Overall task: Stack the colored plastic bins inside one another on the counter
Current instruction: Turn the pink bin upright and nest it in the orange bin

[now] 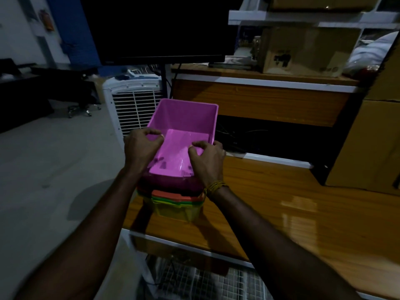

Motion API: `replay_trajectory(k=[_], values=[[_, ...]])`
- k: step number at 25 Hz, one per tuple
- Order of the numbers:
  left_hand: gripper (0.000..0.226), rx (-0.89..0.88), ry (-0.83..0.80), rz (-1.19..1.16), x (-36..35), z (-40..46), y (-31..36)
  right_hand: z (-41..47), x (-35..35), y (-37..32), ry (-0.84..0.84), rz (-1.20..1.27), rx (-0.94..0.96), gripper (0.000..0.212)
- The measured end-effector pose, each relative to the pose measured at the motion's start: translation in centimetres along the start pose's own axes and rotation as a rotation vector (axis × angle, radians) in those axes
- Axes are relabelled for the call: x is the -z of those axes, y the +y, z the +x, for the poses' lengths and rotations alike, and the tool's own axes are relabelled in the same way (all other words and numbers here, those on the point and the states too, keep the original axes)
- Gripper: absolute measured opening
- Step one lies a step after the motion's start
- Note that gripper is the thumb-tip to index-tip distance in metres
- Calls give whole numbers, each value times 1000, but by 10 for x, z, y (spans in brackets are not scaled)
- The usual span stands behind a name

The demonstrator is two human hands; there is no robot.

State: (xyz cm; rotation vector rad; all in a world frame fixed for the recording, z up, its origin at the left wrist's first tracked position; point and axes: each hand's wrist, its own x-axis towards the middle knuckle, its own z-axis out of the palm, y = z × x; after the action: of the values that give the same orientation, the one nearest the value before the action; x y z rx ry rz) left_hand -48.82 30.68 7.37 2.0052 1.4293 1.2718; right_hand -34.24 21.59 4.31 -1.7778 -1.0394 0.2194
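Observation:
A pink plastic bin (186,120) sits on top of a nested stack of bins at the left end of the wooden counter (281,204). Beneath it show the rims of an orange bin (171,194) and a yellow-green bin (175,210). My left hand (141,146) curls over the pink bin's left rim with the fingers bent inward. My right hand (207,158) grips the right rim near the front corner. Both hands hold the pink bin from above.
A dark monitor (160,29) hangs above the back of the desk. A white cooler (132,105) with a grille stands on the floor to the left. Cardboard boxes (372,146) stand at the right. A raised wooden shelf (259,98) runs behind the bins.

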Motion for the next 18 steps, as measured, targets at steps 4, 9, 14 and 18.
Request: replay_trajectory(k=[4,9,14,18], values=[[23,70,-57,19,-15,-7,-23,-2,-20,21,-80,-81,-49,36],[26,96,-133,70,-38,-10,-53,-10,-30,44,-169,-132,-115,36],[29,118,-222,229,-59,-10,-78,-12,-24,58,-244,-155,-103,39],[32,135,-245,453,-77,-16,-70,-13,-14,73,-302,-163,-59,45]])
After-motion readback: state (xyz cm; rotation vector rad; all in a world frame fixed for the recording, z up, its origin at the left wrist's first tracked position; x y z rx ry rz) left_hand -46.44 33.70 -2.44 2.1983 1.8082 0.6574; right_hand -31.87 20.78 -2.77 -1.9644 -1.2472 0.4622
